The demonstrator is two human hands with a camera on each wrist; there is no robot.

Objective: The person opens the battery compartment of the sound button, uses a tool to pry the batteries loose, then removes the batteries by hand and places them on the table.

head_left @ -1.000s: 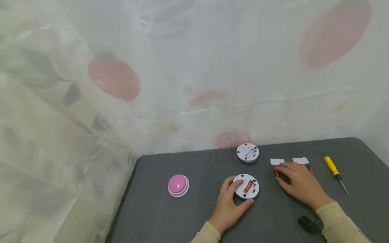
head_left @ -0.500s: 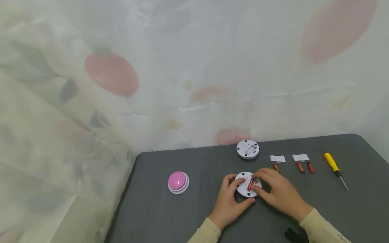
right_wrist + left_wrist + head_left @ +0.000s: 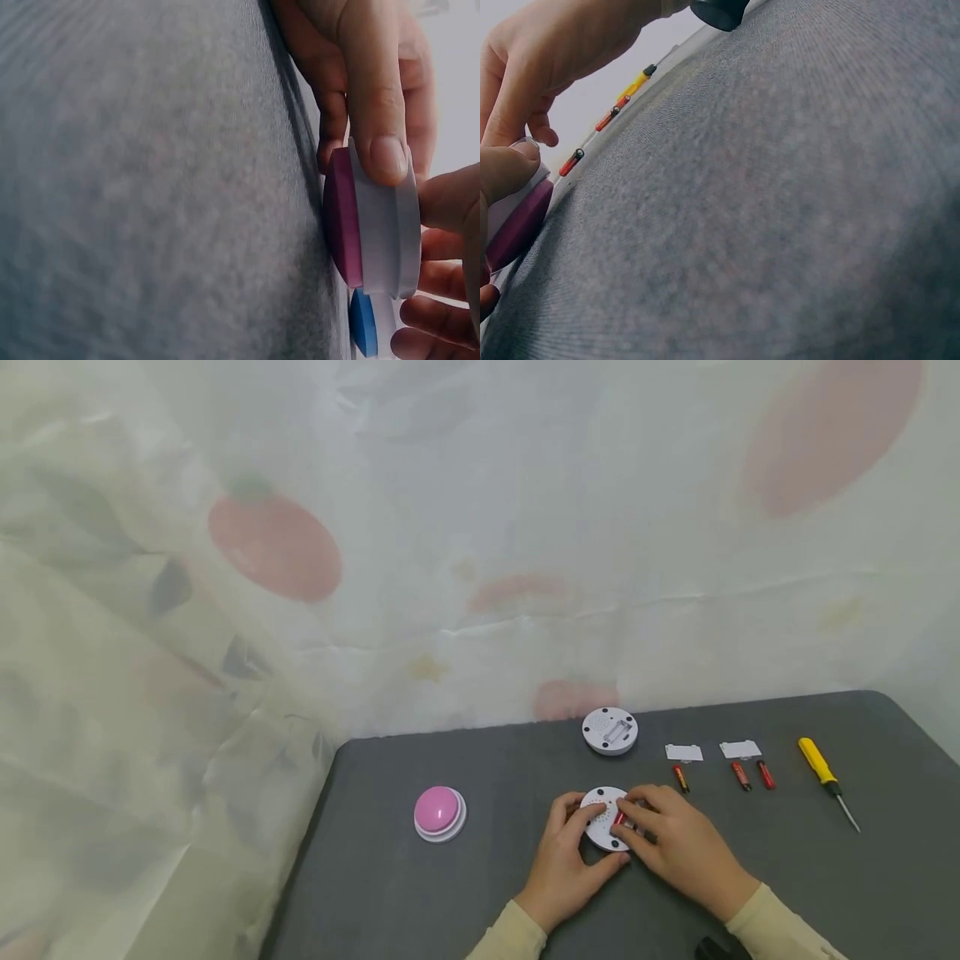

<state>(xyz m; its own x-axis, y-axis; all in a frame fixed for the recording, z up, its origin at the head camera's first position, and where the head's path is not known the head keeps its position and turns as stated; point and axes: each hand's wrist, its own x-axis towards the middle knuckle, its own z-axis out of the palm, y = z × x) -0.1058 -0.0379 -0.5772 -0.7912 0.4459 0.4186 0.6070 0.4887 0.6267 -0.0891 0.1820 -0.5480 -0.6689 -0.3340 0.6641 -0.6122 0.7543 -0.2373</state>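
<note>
Possibly, with the white base (image 3: 597, 818) gripped by the left hand (image 3: 562, 862) and the red battery (image 3: 621, 818) apparently pinched at the fingertips of the right hand (image 3: 684, 839), the base could be rocked on its purple dome (image 3: 343, 217) and the battery knocked loose by uneven pressing.

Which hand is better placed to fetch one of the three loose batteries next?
Probably the right. The right hand is on the side of the round device nearer the loose batteries, while the left hand grips that device and would have to reach across.
</note>
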